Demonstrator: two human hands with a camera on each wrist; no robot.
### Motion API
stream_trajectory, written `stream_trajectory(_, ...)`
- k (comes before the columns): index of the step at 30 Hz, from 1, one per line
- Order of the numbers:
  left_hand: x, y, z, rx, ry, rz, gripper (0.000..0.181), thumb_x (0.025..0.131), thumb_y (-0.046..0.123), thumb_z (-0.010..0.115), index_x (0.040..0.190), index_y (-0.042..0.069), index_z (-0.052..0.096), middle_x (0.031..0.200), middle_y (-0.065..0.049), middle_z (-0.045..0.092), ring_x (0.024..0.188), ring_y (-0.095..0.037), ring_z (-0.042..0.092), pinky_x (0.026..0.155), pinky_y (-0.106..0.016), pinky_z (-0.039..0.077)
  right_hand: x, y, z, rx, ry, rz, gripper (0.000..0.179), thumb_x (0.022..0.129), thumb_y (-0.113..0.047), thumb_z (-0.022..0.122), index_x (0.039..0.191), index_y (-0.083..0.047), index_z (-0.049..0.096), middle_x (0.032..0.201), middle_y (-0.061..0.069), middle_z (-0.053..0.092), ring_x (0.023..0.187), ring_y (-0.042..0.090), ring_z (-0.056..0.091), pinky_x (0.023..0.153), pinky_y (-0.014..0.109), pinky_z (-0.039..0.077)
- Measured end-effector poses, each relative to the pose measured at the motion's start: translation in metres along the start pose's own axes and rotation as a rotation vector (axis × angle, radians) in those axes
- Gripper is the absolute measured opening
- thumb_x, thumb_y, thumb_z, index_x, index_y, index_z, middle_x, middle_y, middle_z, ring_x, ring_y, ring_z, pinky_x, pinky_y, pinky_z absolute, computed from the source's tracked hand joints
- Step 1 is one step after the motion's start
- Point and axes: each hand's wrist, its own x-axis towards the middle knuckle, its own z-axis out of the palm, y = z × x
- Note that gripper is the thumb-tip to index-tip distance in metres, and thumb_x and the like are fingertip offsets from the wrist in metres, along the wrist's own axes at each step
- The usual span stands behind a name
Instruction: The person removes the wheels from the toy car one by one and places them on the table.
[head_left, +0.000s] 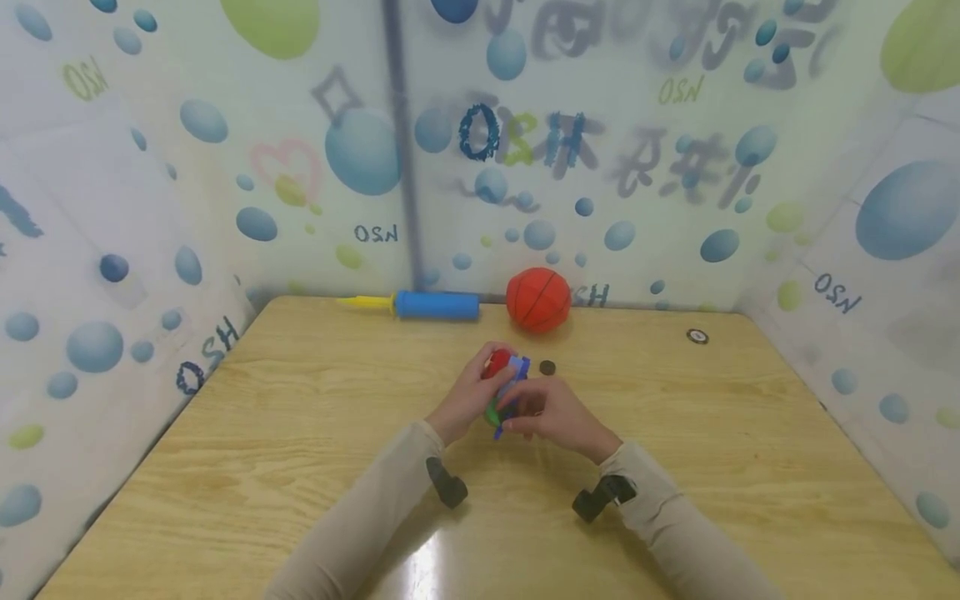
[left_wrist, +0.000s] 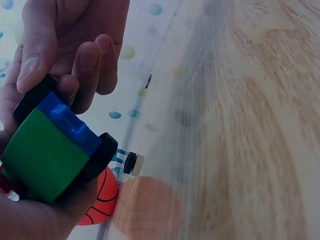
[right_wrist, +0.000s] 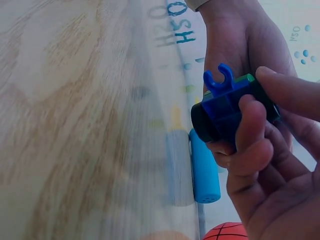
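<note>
My left hand (head_left: 467, 398) grips a small toy vehicle from its left side, above the table. The toy vehicle (left_wrist: 45, 155) has a green body, a blue chassis (right_wrist: 225, 115), a blue open hook (right_wrist: 218, 80) at one end and a red part (head_left: 497, 363) at the other. Black wheels flank the chassis; one wheel (left_wrist: 102, 156) shows on the side away from the right fingers. With thumb and fingers my right hand (head_left: 562, 417) pinches the opposite wheel (left_wrist: 33, 99). The left palm and fingers hide part of the body.
Beyond the hands lies a small dark disc (head_left: 547, 367). A red ball (head_left: 538, 300) with black lines sits by the back wall, beside a blue pump (head_left: 438, 306) with a yellow end. A black-and-white disc (head_left: 697, 337) is at the back right. Patterned walls border the table (head_left: 300, 392).
</note>
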Motion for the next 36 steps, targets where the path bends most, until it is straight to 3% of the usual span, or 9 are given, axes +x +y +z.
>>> stream_trajectory(9, 0.001, -0.001, 0.000, 0.007, 0.011, -0.006, 0.032, 0.103, 0.031, 0.056, 0.133, 0.023, 0.050, 0.139, -0.007, 0.053, 0.126, -0.029, 0.053, 0.103, -0.045, 0.049, 0.000, -0.002, 0.003, 0.008, 0.024, 0.011, 0.021, 0.086, -0.009, 0.077, 0.106, -0.010, 0.071, 0.085, 0.010, 0.070, 0.066, 0.015, 0.061, 0.059, 0.033, 0.057)
stream_trajectory(15, 0.001, -0.002, 0.001, 0.043, 0.037, 0.007, 0.029, 0.103, 0.029, 0.056, 0.131, 0.024, 0.051, 0.136, -0.007, 0.055, 0.123, -0.027, 0.055, 0.102, -0.044, 0.050, 0.001, 0.003, 0.006, -0.011, 0.065, 0.014, 0.019, 0.083, -0.007, 0.079, 0.102, -0.011, 0.073, 0.075, 0.007, 0.066, 0.061, 0.013, 0.058, 0.055, 0.026, 0.053)
stream_trajectory(25, 0.001, 0.000, 0.004, 0.105, 0.071, 0.058, 0.025, 0.103, 0.022, 0.055, 0.128, 0.023, 0.053, 0.132, -0.008, 0.058, 0.119, -0.027, 0.057, 0.097, -0.041, 0.051, 0.003, 0.004, 0.010, 0.019, 0.105, -0.031, 0.017, 0.079, -0.002, 0.080, 0.095, -0.003, 0.073, 0.066, 0.012, 0.062, 0.053, 0.010, 0.056, 0.050, 0.025, 0.050)
stream_trajectory(36, -0.002, 0.002, 0.005, 0.132, 0.092, 0.063, 0.027, 0.103, 0.020, 0.054, 0.130, 0.016, 0.052, 0.128, -0.011, 0.060, 0.113, -0.027, 0.059, 0.091, -0.038, 0.053, 0.000, 0.001, 0.015, 0.008, 0.144, -0.062, 0.015, 0.079, 0.000, 0.080, 0.093, 0.000, 0.073, 0.071, 0.016, 0.066, 0.056, 0.007, 0.056, 0.052, 0.022, 0.050)
